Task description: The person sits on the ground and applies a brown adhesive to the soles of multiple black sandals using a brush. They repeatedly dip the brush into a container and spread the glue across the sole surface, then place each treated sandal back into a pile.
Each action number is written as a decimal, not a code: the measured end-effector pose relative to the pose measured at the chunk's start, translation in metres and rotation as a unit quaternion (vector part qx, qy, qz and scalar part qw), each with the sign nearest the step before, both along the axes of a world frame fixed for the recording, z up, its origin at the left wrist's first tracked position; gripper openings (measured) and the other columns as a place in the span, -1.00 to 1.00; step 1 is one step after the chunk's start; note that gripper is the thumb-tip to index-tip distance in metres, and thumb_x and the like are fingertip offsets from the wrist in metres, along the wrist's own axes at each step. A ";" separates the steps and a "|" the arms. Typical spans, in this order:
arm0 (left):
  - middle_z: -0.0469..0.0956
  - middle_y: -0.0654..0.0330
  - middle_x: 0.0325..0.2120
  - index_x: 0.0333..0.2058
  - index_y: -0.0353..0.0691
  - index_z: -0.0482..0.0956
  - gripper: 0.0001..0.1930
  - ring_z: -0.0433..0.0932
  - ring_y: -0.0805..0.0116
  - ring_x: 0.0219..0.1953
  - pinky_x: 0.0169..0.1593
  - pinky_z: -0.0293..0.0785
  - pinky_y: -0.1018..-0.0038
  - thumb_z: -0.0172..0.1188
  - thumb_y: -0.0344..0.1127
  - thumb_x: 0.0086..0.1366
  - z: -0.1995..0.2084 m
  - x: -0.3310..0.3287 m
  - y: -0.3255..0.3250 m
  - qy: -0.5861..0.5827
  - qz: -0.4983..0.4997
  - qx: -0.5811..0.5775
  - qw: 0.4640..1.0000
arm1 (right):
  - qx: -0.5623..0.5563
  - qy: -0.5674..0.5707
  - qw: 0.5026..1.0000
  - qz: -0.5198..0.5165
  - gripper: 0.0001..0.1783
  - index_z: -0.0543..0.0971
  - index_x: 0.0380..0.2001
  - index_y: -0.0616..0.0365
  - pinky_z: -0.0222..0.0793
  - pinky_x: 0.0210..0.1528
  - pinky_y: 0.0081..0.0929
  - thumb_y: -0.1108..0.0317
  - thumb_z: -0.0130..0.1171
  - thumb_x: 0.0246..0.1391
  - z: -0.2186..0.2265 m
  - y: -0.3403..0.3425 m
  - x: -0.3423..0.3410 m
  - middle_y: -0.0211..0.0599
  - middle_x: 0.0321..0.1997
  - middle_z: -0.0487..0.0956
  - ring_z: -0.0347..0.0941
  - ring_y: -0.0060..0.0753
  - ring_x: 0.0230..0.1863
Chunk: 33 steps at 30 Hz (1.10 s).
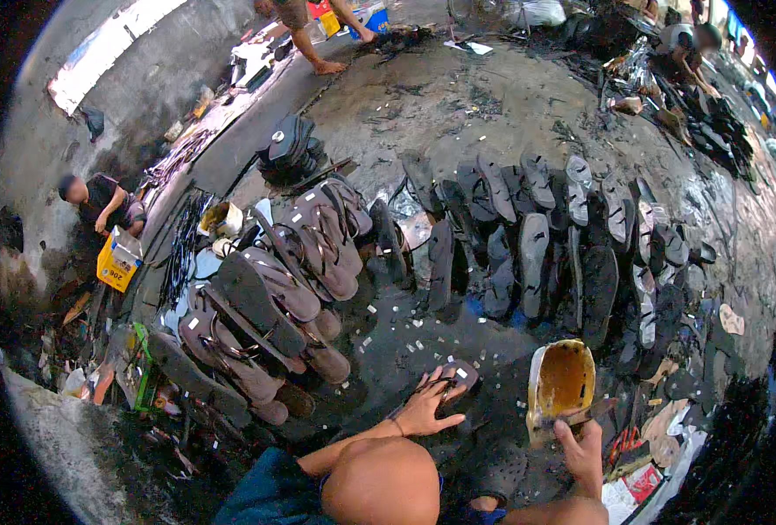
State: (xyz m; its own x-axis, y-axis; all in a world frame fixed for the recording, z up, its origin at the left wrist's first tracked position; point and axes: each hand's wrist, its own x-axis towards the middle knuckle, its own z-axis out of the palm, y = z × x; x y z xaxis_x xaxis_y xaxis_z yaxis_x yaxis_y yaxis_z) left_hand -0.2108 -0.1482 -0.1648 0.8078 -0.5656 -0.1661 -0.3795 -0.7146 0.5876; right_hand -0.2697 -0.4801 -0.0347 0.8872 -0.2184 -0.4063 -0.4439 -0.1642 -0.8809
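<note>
My left hand (425,408) lies with fingers and thumb spread over a dark flip-flop (461,374) on the ground. Its toe end, with a small white label, shows past my fingertips; the rest is mostly under the hand. To the right, a cut-down yellowish container (535,385) holds an amber, glue-like substance. My right hand (583,446) is closed on a flat, brownish, strip-like tool (600,408), thumb on top, across the container's near edge. Whether the tool's far end touches the amber substance, I cannot tell.
Rows of grey-brown flip-flops (313,249) stand at left, with more dark flip-flops (532,262) ahead. White bits litter the dark ground. A person (112,206) sits at far left by a yellow box (119,261); others are at the back. Scraps (663,437) lie at right.
</note>
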 end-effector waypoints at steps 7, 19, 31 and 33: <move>0.43 0.09 0.23 0.29 -0.29 0.34 -0.44 0.37 0.16 0.27 0.32 0.23 0.29 -0.08 0.00 0.51 0.044 0.072 -0.056 0.341 0.313 -0.435 0.773 | -0.051 -0.237 0.969 -0.045 -0.64 0.56 -0.09 0.22 0.44 0.03 -0.47 0.48 0.41 0.02 0.029 0.060 0.087 -0.27 -0.12 0.61 0.52 -0.43 -0.08; 0.63 0.17 -0.10 0.06 -0.28 0.53 -0.52 0.61 0.26 -0.09 0.07 0.51 0.33 -0.16 0.00 0.53 0.107 0.063 -0.094 0.397 0.382 -0.529 0.645 | -0.154 -0.365 0.918 -0.022 -0.77 0.62 -0.20 0.11 0.49 -0.08 -0.23 0.35 0.37 0.06 0.036 0.070 0.114 -0.15 -0.15 0.68 0.61 -0.10 -0.11; 0.56 0.13 0.05 0.17 -0.23 0.45 -0.45 0.54 0.27 0.08 0.16 0.46 0.34 -0.16 0.11 0.52 0.112 0.073 -0.052 0.457 0.325 -0.500 0.659 | 0.228 -0.132 0.965 0.003 -0.66 0.60 -0.06 0.24 0.46 0.06 -0.34 0.20 0.24 0.25 0.033 0.096 0.073 -0.34 -0.14 0.65 0.55 -0.41 -0.07; 0.57 0.08 0.05 0.23 -0.22 0.38 -0.34 0.55 0.18 0.10 0.17 0.49 0.26 -0.28 0.23 0.51 0.102 0.039 -0.024 0.545 0.349 -0.507 0.569 | 0.278 -0.093 0.946 -0.135 -0.68 0.59 -0.02 0.22 0.45 0.04 -0.45 0.25 0.22 0.26 0.043 0.056 0.083 -0.35 -0.13 0.65 0.55 -0.49 -0.10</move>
State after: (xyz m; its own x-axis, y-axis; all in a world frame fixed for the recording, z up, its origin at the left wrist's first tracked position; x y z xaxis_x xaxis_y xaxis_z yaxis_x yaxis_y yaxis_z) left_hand -0.1717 -0.1722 -0.0628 0.6235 -0.4213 -0.6585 0.7743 0.4495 0.4455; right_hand -0.1865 -0.4242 0.0087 0.8970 -0.2467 -0.3668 -0.2315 0.4447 -0.8652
